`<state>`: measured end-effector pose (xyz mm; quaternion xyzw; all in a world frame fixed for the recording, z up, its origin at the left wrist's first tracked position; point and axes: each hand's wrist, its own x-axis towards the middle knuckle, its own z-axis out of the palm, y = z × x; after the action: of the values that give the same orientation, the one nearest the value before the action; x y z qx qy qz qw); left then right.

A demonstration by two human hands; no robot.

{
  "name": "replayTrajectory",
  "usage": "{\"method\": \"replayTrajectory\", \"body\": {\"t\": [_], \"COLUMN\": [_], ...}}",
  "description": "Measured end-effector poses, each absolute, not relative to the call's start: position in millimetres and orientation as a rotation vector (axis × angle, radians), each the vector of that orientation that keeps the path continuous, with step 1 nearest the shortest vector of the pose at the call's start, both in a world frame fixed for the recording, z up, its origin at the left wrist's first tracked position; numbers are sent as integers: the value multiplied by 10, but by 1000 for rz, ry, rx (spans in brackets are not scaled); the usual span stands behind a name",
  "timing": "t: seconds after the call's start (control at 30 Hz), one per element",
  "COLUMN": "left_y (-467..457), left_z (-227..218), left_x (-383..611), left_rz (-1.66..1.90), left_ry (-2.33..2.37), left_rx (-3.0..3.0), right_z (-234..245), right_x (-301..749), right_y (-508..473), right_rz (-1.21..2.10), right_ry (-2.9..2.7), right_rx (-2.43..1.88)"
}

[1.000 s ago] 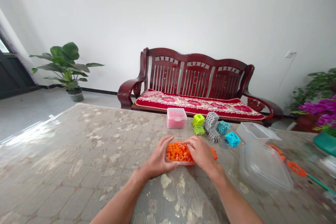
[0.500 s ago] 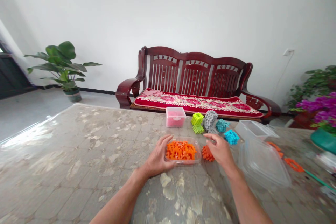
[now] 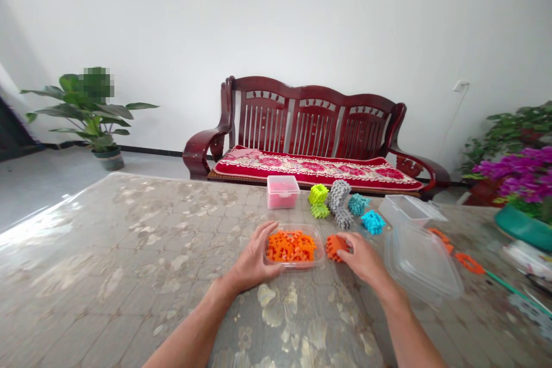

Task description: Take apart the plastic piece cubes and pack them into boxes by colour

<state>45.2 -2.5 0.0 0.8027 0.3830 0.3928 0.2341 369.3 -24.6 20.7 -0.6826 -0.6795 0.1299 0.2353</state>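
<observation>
A clear plastic box (image 3: 319, 253) full of orange snap-together pieces (image 3: 291, 247) stands on the table in front of me. My left hand (image 3: 254, 253) wraps round its left end, thumb along the near side and fingers at the far corner. Just right of the box sits a cluster of joined red-orange pieces (image 3: 334, 247). My right hand (image 3: 360, 256) has its thumb and fingers on that cluster's right side. Behind them stand built shapes: lime green (image 3: 319, 201), grey (image 3: 339, 201), teal (image 3: 357, 203) and bright blue (image 3: 373, 222).
A lidded box with pink contents (image 3: 283, 193) stands behind the orange one. To the right are an open clear box (image 3: 401, 211), a clear lid (image 3: 422, 264), linked orange rings (image 3: 469, 263) with a green stick, and a flower pot (image 3: 521, 227). A wooden bench (image 3: 317, 126) lies beyond the table.
My right hand has come down from above the red-orange cluster and taken hold of its right side. My left hand stays on the box. The view has turned slightly right.
</observation>
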Motion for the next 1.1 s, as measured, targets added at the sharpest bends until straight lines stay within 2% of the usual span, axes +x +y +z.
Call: {"method": "replayTrajectory", "body": {"t": [0.27, 0.57, 0.83, 1.1], "left_y": [-24, -39, -32, -59], "left_z": [4, 17, 5, 70], "left_x": [460, 464, 479, 486], "left_rz": [1073, 1093, 1105, 1117], "left_ry": [1053, 1059, 1059, 1046], "left_rx": [2208, 2203, 2188, 2145], "right_z": [276, 386, 702, 740], "right_x": [3602, 3581, 2736, 2297], "right_y": [-275, -292, -381, -387], "right_rz": [322, 280, 381, 358], "right_ry": [-1908, -1745, -1888, -2083], "right_rx": [-1975, -1855, -1605, -1549]}}
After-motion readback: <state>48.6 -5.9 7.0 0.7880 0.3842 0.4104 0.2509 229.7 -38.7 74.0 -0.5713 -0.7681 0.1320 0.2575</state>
